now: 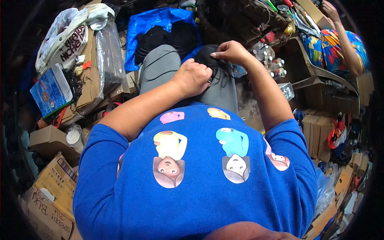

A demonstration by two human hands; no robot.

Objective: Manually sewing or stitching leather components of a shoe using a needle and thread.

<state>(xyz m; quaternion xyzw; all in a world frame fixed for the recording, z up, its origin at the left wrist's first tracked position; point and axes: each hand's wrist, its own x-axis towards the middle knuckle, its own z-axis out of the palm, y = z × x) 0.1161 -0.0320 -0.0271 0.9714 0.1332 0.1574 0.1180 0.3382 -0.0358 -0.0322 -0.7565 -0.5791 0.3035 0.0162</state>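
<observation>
A rounded black piece point(205, 56), which looks like soft material, rests over my right knee. My right hand point(232, 53) pinches its upper right edge between thumb and fingers. Close by on the left, my left hand point(193, 77) is closed in a fist against the piece's lower side. Whatever its fingers hold is hidden. Thin dark cords point(222, 74) trail from the black piece across my grey trousers point(160, 70). Beyond my knees, two mounds of similar black pieces point(154, 42) lie on a blue plastic sheet point(138, 24).
Left of my legs are flattened cardboard point(94, 76), a white printed bag point(72, 38) and a blue booklet point(52, 91). Clear bottles point(272, 64) stand right of my knee. Another person in bright patterned clothing point(334, 48) sits at the far right. Cardboard boxes point(56, 190) crowd both sides.
</observation>
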